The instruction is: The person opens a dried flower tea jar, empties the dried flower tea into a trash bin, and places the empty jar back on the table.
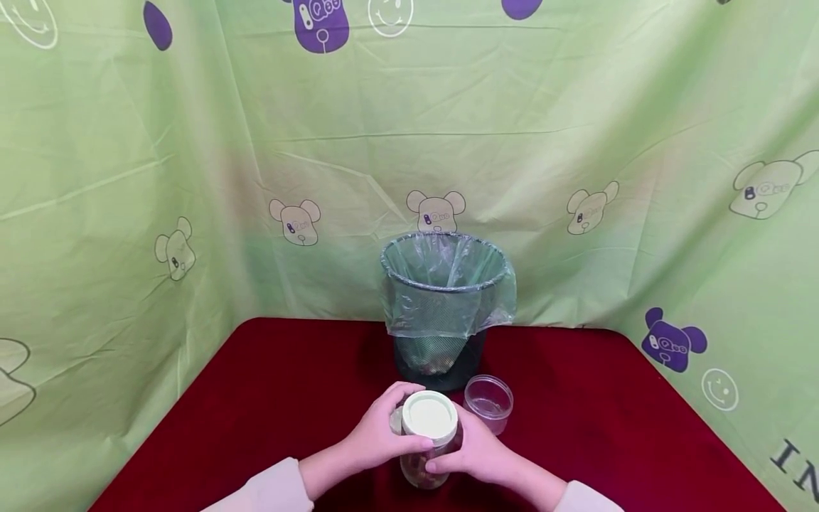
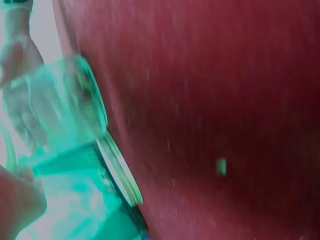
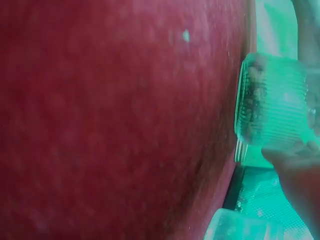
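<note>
1. The clear jar (image 1: 421,475) should be stiff and fairly light, judging by its thin-looking clear wall and the small fill; whether it is glass or plastic I cannot tell, so it is wise to treat it as breakable
2. Its smooth upper wall could slip under dry fingers, while the ribbing seen low down in the right wrist view ought to give better grip; a good hold is one palm round the body and the other over the rim of the white lid (image 1: 430,416)
3. The jar is a see-through cylinder with brownish bits gathered at its bottom, too blurred to name; the lid sits on its mouth, round and white with a paler flat top
4. It stands upright at the near middle of the table (image 1: 294,398), just in front of the mesh bin (image 1: 472,359) with its green plastic liner (image 1: 419,313)
5. The left hand (image 1: 379,432) is curled round the lid end from the left, thumb at the near side; the right hand (image 1: 478,446) wraps the right side, thumb pressed on the body
6. An open clear tub (image 1: 495,424) stands just to the right of the jar, a little farther away
</note>
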`<move>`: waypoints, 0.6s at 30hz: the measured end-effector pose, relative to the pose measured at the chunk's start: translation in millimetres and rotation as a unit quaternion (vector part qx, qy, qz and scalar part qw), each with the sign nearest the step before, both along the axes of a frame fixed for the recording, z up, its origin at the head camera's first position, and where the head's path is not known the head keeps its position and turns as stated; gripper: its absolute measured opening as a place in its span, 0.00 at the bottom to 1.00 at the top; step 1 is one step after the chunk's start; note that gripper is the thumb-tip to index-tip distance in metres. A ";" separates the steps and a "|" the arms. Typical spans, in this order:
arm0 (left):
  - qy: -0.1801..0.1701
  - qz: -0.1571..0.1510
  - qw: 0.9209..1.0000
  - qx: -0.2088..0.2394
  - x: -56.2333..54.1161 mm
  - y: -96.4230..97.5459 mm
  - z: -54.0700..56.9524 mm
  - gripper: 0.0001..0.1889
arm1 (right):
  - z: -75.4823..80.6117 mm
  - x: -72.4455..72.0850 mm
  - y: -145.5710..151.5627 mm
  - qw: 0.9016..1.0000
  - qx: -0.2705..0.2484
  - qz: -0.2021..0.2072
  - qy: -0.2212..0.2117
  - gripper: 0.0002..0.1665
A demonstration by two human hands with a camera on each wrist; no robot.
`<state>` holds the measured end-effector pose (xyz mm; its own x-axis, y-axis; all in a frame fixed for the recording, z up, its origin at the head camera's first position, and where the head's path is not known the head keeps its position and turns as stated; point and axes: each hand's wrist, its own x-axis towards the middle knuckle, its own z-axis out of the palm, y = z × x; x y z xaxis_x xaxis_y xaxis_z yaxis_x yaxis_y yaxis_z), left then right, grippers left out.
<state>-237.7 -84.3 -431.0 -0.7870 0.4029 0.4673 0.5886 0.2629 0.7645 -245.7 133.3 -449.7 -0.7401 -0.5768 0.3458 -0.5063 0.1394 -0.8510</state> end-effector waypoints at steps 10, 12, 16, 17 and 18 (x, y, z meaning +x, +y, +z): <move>-0.033 -0.111 0.993 0.003 -16.6 -9.5 2.8 0.31 | 1.9 -7.8 3.7 0.997 -0.020 0.074 -0.031 0.46; -0.034 -0.097 0.995 0.002 -14.8 -8.5 3.4 0.31 | 2.1 -7.2 3.6 0.997 -0.018 0.067 -0.025 0.46; -0.022 -0.054 0.998 0.001 -9.1 -5.1 3.2 0.31 | 2.8 -4.2 2.3 0.999 -0.015 0.045 -0.015 0.46; -0.018 -0.041 0.999 0.000 -7.6 -4.1 2.8 0.31 | 2.9 -3.1 1.7 0.999 -0.014 0.038 -0.016 0.46; -0.015 -0.029 0.999 0.001 -5.9 -3.1 2.3 0.31 | 3.0 -1.9 0.9 0.999 -0.012 0.030 -0.018 0.46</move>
<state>-243.6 -87.3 -428.7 -0.7761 0.4468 0.4450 0.5795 0.2268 0.7828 -247.6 134.3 -446.7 -0.7167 -0.6118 0.3347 -0.4829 0.0891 -0.8711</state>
